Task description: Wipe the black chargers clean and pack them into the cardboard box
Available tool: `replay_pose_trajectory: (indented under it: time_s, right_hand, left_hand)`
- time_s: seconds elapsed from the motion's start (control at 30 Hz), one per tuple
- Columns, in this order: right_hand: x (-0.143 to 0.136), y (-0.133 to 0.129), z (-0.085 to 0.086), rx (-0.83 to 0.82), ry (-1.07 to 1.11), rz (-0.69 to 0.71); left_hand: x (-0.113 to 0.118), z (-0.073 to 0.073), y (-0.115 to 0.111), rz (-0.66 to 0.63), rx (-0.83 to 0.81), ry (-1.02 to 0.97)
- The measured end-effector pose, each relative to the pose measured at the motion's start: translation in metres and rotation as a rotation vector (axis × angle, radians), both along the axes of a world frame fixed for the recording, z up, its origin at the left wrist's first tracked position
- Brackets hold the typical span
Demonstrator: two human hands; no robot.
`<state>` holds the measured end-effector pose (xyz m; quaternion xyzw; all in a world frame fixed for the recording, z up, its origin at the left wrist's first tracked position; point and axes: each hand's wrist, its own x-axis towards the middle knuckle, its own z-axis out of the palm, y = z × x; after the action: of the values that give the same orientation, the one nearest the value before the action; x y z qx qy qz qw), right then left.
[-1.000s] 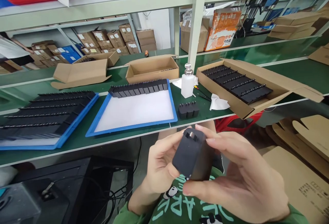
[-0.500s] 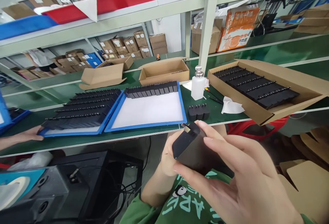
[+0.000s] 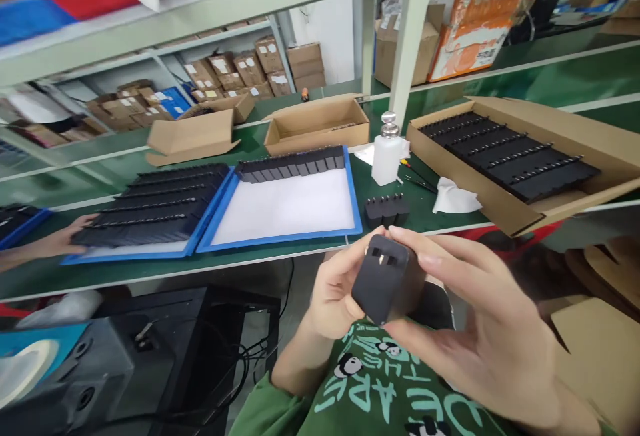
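Observation:
Both of my hands hold one black plug-in power adapter [image 3: 387,283] in front of my chest. Its end with the metal prongs faces toward me and upward. My left hand [image 3: 330,293] grips it from the left side, its fingers partly behind the body. On the other side, my right hand [image 3: 485,316] pinches it, thumb at the lower edge and fingertips along the top. Just beyond, a small group of black adapters [image 3: 387,211] stands on the green bench [image 3: 300,244], prongs up.
A blue-rimmed tray [image 3: 280,216] holds one row of adapters; the tray to its left [image 3: 125,249] holds several rows, with a co-worker's hand [image 3: 67,239] at it. A pump bottle [image 3: 386,159], crumpled white tissue [image 3: 455,197] and carton of adapters [image 3: 520,219] stand right.
My hands have turned the adapter so its prong end now faces me more squarely. The left fingers show more beside it. The co-worker's hand has shifted slightly at the left tray.

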<state>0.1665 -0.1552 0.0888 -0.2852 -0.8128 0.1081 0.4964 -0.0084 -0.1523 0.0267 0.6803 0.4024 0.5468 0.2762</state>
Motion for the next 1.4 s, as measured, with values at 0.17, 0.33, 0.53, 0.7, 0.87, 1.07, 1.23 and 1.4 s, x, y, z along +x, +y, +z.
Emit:
replay_pose_trajectory:
  time_s: [0.17, 0.33, 0.53, 0.7, 0.87, 1.07, 1.23, 1.4]
  right_hand:
    - [0.063, 0.045, -0.057, -0.311, 0.027, -0.023]
    - [0.099, 0.102, -0.113, -0.521, 0.053, -0.177]
    - [0.082, 0.156, -0.125, -0.596, -0.087, 0.007]
    - [0.107, 0.159, -0.116, -0.475, -0.167, -0.256]
    - [0.119, 0.168, -0.137, -0.244, -0.336, -0.699]
    - [0.108, 0.172, -0.134, -0.330, -0.122, -0.616]
    - [0.098, 0.164, -0.111, -0.739, 0.241, -0.307]
    - [0.082, 0.165, -0.112, -0.801, 0.261, -0.076]
  left_hand:
    - [-0.004, 0.003, 0.027, -0.157, 0.015, 0.276]
    - [-0.009, -0.010, 0.077, 0.133, 0.007, 0.538]
    - [0.009, -0.010, 0.137, 0.049, 0.007, 0.828]
    - [0.028, -0.004, 0.164, 0.004, 0.019, 0.933]
    - [0.055, -0.004, 0.177, -0.076, 0.027, 1.000]
    - [0.071, -0.009, 0.183, -0.119, -0.023, 1.010]
    - [0.065, -0.010, 0.183, -0.061, -0.031, 0.998]
    - [0.063, -0.014, 0.183, -0.107, -0.087, 0.944]
